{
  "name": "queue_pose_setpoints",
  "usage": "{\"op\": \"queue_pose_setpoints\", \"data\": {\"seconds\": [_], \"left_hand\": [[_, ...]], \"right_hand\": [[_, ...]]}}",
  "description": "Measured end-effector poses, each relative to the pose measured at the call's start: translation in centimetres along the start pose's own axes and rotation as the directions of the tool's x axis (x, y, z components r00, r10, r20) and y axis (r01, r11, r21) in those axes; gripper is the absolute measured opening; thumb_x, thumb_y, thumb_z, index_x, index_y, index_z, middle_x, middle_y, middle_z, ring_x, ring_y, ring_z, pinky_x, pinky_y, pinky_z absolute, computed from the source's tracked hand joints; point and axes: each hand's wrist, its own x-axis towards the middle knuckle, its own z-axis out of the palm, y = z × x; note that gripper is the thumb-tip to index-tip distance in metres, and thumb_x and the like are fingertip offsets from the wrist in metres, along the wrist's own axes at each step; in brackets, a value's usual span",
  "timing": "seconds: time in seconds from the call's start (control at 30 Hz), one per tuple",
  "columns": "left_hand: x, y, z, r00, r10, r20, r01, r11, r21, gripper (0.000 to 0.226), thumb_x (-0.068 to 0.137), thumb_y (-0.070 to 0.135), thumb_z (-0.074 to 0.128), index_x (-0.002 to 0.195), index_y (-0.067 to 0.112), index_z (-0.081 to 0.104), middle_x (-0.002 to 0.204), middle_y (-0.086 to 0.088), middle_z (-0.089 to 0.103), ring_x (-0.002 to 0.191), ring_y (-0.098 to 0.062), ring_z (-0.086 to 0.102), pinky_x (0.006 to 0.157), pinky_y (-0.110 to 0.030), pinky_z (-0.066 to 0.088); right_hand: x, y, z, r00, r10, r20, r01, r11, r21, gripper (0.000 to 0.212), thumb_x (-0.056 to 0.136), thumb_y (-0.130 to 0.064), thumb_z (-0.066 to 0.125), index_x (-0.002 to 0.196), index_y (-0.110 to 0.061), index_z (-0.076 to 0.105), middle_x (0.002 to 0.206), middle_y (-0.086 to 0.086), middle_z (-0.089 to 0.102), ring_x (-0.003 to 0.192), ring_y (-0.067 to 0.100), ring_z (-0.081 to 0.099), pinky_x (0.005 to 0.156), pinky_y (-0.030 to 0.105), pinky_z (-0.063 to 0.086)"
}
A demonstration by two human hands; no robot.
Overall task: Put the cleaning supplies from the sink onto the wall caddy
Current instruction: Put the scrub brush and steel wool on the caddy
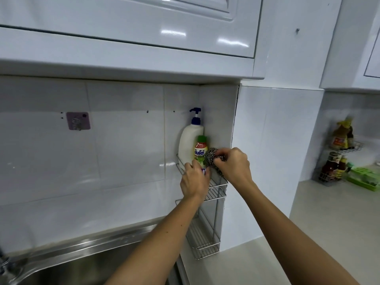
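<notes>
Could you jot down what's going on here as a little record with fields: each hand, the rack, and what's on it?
Left hand: gripping the green-capped dish soap bottle at its base
Right hand: holding the steel wool scrubber
Wall caddy: wire rack in the tiled corner, two tiers
Top tier: white pump bottle, soap bottle
Bottom tier: nothing visible
Sink: lower left, mostly out of view

bottles on caddy point(216, 194) — 2 | steel scourers point(214, 156) — 1 | hands — 2

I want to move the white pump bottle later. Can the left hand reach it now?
Probably yes. The left hand grips the green-capped bottle right in front of the white pump bottle, whose upper part stands uncovered, but it must let go first.
</notes>
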Motion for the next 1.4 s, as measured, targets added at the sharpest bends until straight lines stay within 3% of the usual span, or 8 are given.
{"op": "queue_pose_setpoints", "data": {"seconds": [0.1,0.4,0.6,0.8,1.03,1.13,1.27,1.4], "left_hand": [[0.3,0.1,0.5,0.996,0.056,0.072,-0.065,0.988,0.137,0.043,0.095,0.041,0.048,0.125,0.01,0.048,0.123,-0.013,0.053,0.103,-0.029,0.062,0.076,-0.034,0.051],[2.6,-0.5,-0.1,0.923,-0.076,0.376,-0.024,0.967,0.254,0.032,0.094,0.018,0.053,0.125,0.009,0.056,0.126,-0.012,0.058,0.115,-0.029,0.058,0.086,-0.034,0.05],[2.0,-2.3,0.3,0.948,-0.029,0.316,0.057,0.995,-0.081,0.05,0.088,0.016,0.058,0.135,0.018,0.042,0.134,-0.014,0.039,0.115,-0.035,0.055,0.097,-0.038,0.049],[2.2,-3.0,1.3,0.864,-0.153,0.479,0.361,0.853,-0.377,0.057,0.086,0.007,0.05,0.137,0.01,0.027,0.123,-0.016,0.057,0.109,-0.032,0.059,0.083,-0.037,0.052],[3.5,-3.2,1.4,0.823,-0.244,0.512,0.478,0.785,-0.394,0.043,0.087,0.007,0.046,0.129,0.001,0.04,0.121,-0.02,0.06,0.108,-0.032,0.06,0.084,-0.035,0.052],[3.8,-3.4,1.5,0.823,-0.239,0.516,0.472,0.793,-0.386,0.042,0.087,0.009,0.047,0.128,0.001,0.042,0.121,-0.02,0.06,0.108,-0.032,0.06,0.078,-0.031,0.048],[3.4,-3.6,1.5,0.824,-0.21,0.526,0.471,0.77,-0.43,0.04,0.089,0.012,0.046,0.128,0.005,0.041,0.121,-0.017,0.06,0.103,-0.029,0.06,0.077,-0.03,0.045],[2.6,-3.8,1.9,0.831,-0.164,0.532,0.457,0.746,-0.484,0.05,0.085,0.015,0.041,0.135,0.01,0.04,0.119,-0.016,0.061,0.099,-0.027,0.061,0.084,-0.035,0.052]], "right_hand": [[-0.1,0.4,-0.2,1.0,-0.027,-0.017,0.026,1.0,-0.015,0.029,0.081,-0.022,0.061,0.108,-0.025,0.071,0.109,0.008,0.06,0.096,0.026,0.06,0.078,0.026,0.043],[-0.2,1.7,0.5,0.987,-0.058,0.152,0.082,0.984,-0.158,0.03,0.082,-0.017,0.061,0.11,-0.023,0.07,0.116,0.009,0.06,0.102,0.028,0.058,0.086,0.033,0.048],[-0.1,1.1,2.2,0.981,-0.09,0.17,0.116,0.982,-0.152,0.032,0.087,-0.019,0.061,0.118,-0.021,0.066,0.119,0.012,0.057,0.105,0.031,0.058,0.089,0.031,0.046],[-0.3,1.3,4.3,0.966,-0.015,0.259,0.109,0.93,-0.351,0.033,0.089,-0.021,0.058,0.121,-0.024,0.062,0.12,0.013,0.06,0.105,0.033,0.061,0.086,0.036,0.051],[0.7,0.6,4.5,0.88,0.137,0.454,0.159,0.817,-0.554,0.036,0.095,-0.031,0.046,0.117,-0.006,0.058,0.12,0.017,0.062,0.11,0.033,0.059,0.089,0.038,0.05],[0.9,0.8,5.3,0.861,0.188,0.472,0.099,0.849,-0.519,0.03,0.095,-0.017,0.046,0.116,0.001,0.058,0.122,0.02,0.059,0.11,0.034,0.059,0.09,0.039,0.051],[0.2,0.8,6.1,0.9,0.12,0.42,0.172,0.788,-0.592,0.034,0.094,-0.01,0.043,0.125,-0.002,0.055,0.142,0.019,0.04,0.128,0.035,0.043,0.103,0.043,0.042],[-0.7,1.2,5.4,0.883,0.07,0.465,0.25,0.767,-0.591,0.034,0.095,-0.018,0.036,0.119,-0.005,0.057,0.131,0.018,0.054,0.12,0.036,0.051,0.095,0.043,0.042]]}}
